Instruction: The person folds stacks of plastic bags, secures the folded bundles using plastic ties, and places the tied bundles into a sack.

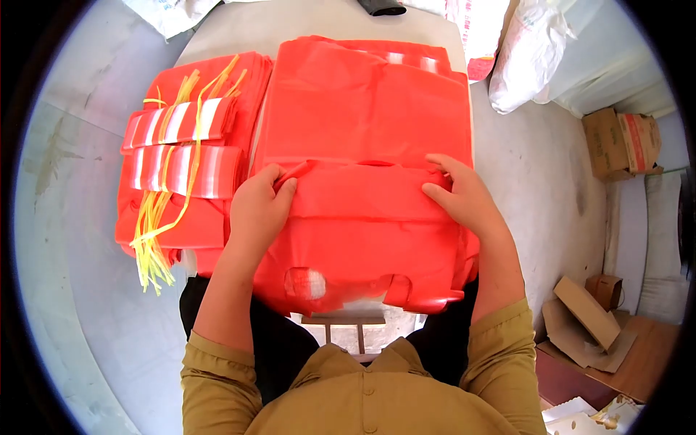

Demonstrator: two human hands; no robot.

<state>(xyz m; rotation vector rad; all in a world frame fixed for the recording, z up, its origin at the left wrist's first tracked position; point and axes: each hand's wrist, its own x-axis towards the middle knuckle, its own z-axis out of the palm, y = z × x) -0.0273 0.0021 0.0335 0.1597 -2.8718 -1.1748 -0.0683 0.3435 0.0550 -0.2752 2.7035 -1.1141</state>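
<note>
In front of me a large stack of red plastic bags (362, 109) lies on the table. Across its near part is a folded red plastic bag (362, 192), held at both ends. My left hand (257, 206) pinches its left corner between thumb and fingers. At the right end, my right hand (464, 199) has the edge between its thumb and fingers, the index finger raised. Cut-out handle holes show in the red layers near my lap. Left of the stack, yellow strips (192, 156) lie over folded red bundles with white stripes (185, 170).
A white sack (529, 54) stands at the back right beside the table. Cardboard boxes (620, 141) are by the right wall, with an opened carton (587, 322) lower down. A black object (382, 7) lies at the table's far edge.
</note>
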